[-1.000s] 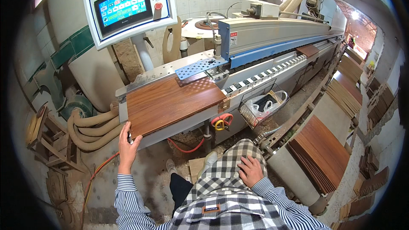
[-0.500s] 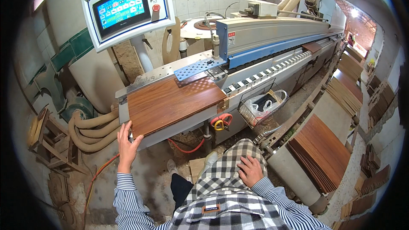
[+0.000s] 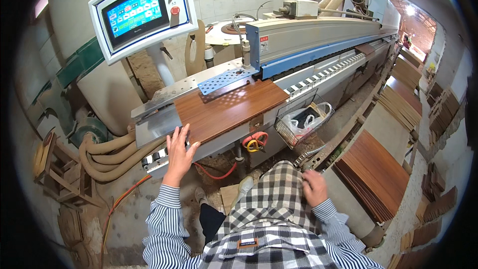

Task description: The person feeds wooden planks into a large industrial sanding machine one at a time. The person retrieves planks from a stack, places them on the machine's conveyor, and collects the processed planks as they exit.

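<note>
A brown wood-grain board (image 3: 229, 112) lies flat on the edge-banding machine's metal bed (image 3: 157, 125), its far side under a blue perforated plate (image 3: 224, 80). My left hand (image 3: 180, 153) is open at the board's near left corner, fingers spread, fingertips at its left end. Whether the fingers press on it or just rest there, I cannot tell. My right hand (image 3: 314, 188) hangs beside my right thigh on the checked apron (image 3: 281, 189), holding nothing, its fingers loosely bent.
A control screen (image 3: 134, 14) stands at the left. Right of the board are a row of white-and-black rollers (image 3: 328, 72) and a wire basket (image 3: 306, 124) with a plastic bag. A stack of brown boards (image 3: 376, 174) lies on the roller conveyor at right. Thick hoses (image 3: 112, 159) curl at left.
The board has slid right along the bed, baring metal at its left end. My left hand followed it rightward. My right hand has left the apron's front and moved right beside my thigh.
</note>
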